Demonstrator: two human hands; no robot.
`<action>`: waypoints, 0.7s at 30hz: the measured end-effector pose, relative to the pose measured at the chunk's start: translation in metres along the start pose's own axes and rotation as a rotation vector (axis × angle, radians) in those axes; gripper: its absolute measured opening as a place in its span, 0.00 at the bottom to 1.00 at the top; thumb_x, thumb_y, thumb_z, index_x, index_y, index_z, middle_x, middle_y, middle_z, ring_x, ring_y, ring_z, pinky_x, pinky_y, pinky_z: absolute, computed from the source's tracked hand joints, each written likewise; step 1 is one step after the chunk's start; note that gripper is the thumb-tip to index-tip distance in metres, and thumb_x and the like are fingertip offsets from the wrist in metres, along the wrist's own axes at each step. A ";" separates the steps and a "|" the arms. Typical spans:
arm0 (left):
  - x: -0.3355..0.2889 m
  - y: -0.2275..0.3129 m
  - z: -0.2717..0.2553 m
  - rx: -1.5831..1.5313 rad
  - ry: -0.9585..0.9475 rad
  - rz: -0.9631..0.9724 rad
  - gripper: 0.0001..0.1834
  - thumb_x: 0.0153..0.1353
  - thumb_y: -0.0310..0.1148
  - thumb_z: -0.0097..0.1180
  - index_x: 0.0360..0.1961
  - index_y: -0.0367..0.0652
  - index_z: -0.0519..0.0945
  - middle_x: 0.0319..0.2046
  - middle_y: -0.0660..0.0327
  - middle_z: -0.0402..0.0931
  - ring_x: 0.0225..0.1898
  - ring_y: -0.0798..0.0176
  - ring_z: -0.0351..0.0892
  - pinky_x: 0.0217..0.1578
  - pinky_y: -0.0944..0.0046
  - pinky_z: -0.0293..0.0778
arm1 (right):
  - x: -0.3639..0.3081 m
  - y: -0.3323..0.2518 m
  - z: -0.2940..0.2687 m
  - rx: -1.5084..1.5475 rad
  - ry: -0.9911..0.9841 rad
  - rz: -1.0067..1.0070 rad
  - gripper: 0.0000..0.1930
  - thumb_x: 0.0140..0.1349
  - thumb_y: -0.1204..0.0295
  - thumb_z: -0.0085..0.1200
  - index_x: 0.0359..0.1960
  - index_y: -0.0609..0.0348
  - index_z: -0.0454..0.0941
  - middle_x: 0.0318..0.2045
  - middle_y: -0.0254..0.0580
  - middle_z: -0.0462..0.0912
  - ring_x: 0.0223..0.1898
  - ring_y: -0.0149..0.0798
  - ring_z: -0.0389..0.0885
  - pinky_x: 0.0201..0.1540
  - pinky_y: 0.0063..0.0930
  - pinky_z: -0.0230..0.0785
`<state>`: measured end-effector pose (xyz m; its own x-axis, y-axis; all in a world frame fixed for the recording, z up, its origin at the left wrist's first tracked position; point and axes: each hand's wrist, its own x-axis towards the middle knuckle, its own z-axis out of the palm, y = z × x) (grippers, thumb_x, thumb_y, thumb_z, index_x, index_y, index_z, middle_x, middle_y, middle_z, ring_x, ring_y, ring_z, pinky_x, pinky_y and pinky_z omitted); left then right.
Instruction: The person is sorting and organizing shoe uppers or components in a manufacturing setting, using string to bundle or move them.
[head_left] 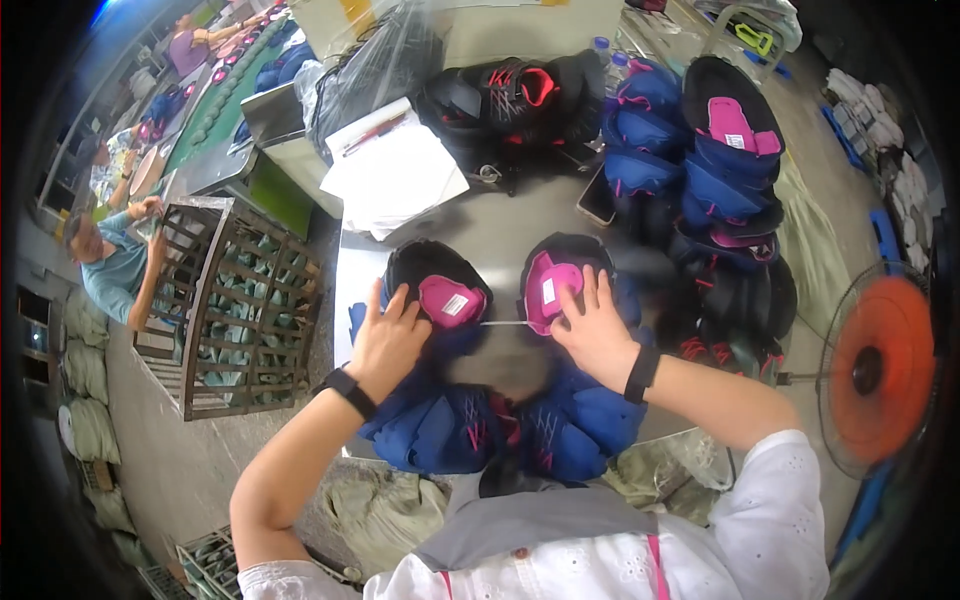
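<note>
Two dark blue and black shoe uppers lie side by side in front of me, each with a pink tongue and a white label. On the left upper (432, 262), the spread fingers of my left hand (385, 340) rest along its near left side. My right hand (598, 335) has its fingers apart over the pink tongue of the right upper (562, 247), touching it. A thin pale cord (505, 323) spans the gap between the uppers. Nearer my body sit more blue uppers (430, 435) with pink laces. Whatever lies under my palms is hidden.
Stacked blue uppers (645, 130) and black-lined ones (730, 185) stand at the right. Black shoes with red laces (500, 95), white papers (395, 175) and a phone (597, 197) lie farther back. An orange fan (870, 370) is at right; a person (115, 265) stands by a rack (245, 310).
</note>
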<state>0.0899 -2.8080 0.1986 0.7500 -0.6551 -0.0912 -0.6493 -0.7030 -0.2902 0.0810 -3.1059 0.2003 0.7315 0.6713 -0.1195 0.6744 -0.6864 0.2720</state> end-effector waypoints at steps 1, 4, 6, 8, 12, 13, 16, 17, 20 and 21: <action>0.007 0.009 0.000 -0.035 -0.073 -0.108 0.13 0.47 0.38 0.55 0.37 0.52 0.77 0.46 0.59 0.72 0.59 0.50 0.57 0.55 0.30 0.45 | 0.001 -0.004 -0.001 -0.002 -0.002 -0.010 0.16 0.54 0.62 0.44 0.40 0.55 0.74 0.50 0.58 0.66 0.55 0.70 0.57 0.55 0.66 0.44; 0.035 0.039 -0.011 -0.117 0.069 -0.158 0.30 0.48 0.43 0.54 0.56 0.58 0.66 0.52 0.49 0.64 0.57 0.37 0.56 0.53 0.27 0.42 | 0.006 -0.009 0.009 0.030 0.224 -0.184 0.13 0.47 0.65 0.46 0.29 0.57 0.80 0.45 0.44 0.73 0.55 0.50 0.63 0.58 0.60 0.45; 0.060 0.057 -0.009 -0.107 0.214 -0.029 0.21 0.52 0.39 0.49 0.49 0.50 0.72 0.43 0.54 0.70 0.53 0.46 0.62 0.57 0.34 0.42 | 0.007 -0.004 0.018 0.100 0.272 -0.193 0.11 0.46 0.67 0.47 0.28 0.57 0.79 0.38 0.41 0.76 0.55 0.45 0.64 0.61 0.52 0.44; 0.075 0.070 0.008 -0.198 0.150 0.035 0.17 0.53 0.36 0.46 0.44 0.47 0.75 0.32 0.61 0.74 0.45 0.54 0.69 0.59 0.41 0.42 | 0.011 -0.001 0.012 0.161 0.255 -0.204 0.11 0.45 0.68 0.48 0.28 0.56 0.79 0.37 0.40 0.76 0.54 0.45 0.64 0.61 0.51 0.44; 0.081 0.070 0.029 -0.105 0.035 -0.032 0.12 0.55 0.37 0.45 0.31 0.48 0.81 0.18 0.64 0.74 0.33 0.62 0.75 0.58 0.38 0.40 | -0.008 0.004 0.003 0.173 0.159 -0.159 0.10 0.45 0.68 0.49 0.30 0.54 0.79 0.40 0.40 0.75 0.55 0.45 0.64 0.61 0.53 0.43; 0.078 0.065 0.019 0.027 -0.078 -0.060 0.13 0.55 0.38 0.46 0.26 0.48 0.82 0.18 0.64 0.74 0.32 0.63 0.75 0.58 0.36 0.38 | -0.019 0.009 0.002 0.171 0.104 -0.127 0.11 0.46 0.68 0.49 0.31 0.53 0.79 0.41 0.40 0.75 0.55 0.45 0.63 0.61 0.53 0.42; 0.054 0.043 0.017 -0.251 -0.052 -0.210 0.13 0.51 0.44 0.54 0.17 0.50 0.80 0.17 0.64 0.74 0.31 0.62 0.75 0.57 0.33 0.34 | -0.034 0.008 -0.008 0.140 0.070 -0.114 0.13 0.48 0.68 0.48 0.36 0.52 0.78 0.45 0.39 0.74 0.57 0.46 0.62 0.61 0.53 0.42; 0.048 0.044 0.019 -0.224 -0.070 -0.222 0.12 0.50 0.45 0.55 0.19 0.51 0.81 0.17 0.65 0.74 0.31 0.63 0.75 0.57 0.33 0.35 | -0.037 0.003 -0.009 0.084 0.070 -0.123 0.14 0.48 0.69 0.48 0.37 0.52 0.77 0.46 0.38 0.74 0.58 0.46 0.61 0.61 0.52 0.43; 0.019 0.036 0.018 -0.348 -0.008 -0.187 0.09 0.50 0.43 0.56 0.22 0.52 0.80 0.16 0.68 0.72 0.31 0.65 0.74 0.57 0.32 0.34 | -0.048 0.006 -0.006 0.158 0.076 -0.072 0.14 0.48 0.69 0.48 0.38 0.50 0.77 0.47 0.38 0.73 0.57 0.45 0.61 0.61 0.51 0.43; 0.009 0.035 0.011 -0.352 -0.032 -0.176 0.08 0.50 0.42 0.56 0.23 0.53 0.80 0.17 0.68 0.72 0.31 0.66 0.73 0.57 0.32 0.34 | -0.052 0.007 -0.004 0.213 0.097 -0.032 0.13 0.48 0.68 0.48 0.37 0.50 0.77 0.46 0.38 0.73 0.57 0.45 0.61 0.61 0.51 0.43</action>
<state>0.0753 -2.8355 0.1772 0.8534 -0.5114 -0.1007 -0.5101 -0.8592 0.0400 0.0473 -3.1450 0.2121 0.7034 0.7102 -0.0294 0.7105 -0.7011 0.0612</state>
